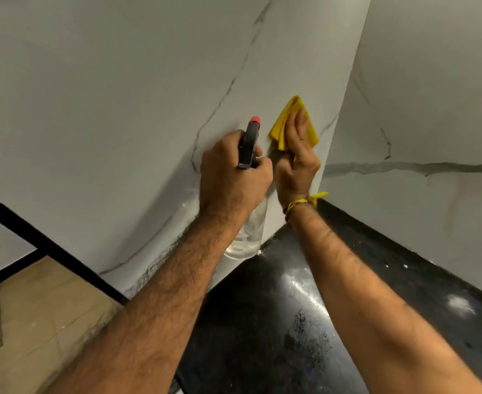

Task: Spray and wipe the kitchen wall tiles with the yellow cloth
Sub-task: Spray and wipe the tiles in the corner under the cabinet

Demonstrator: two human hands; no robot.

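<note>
White veined wall tiles (120,95) run broad and bare above and left of both hands; corner seam just right of right hand (298,155). Black counter (262,322) below. Clear spray bottle (248,231), red nozzle, gripped by left hand (232,177). Yellow cloth (286,120), folded, pressed flat against tile under right fingers.

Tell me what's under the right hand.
The yellow cloth, pressed flat against the wall tile by the right hand. The cloth's middle and the tile behind it are covered.
</note>
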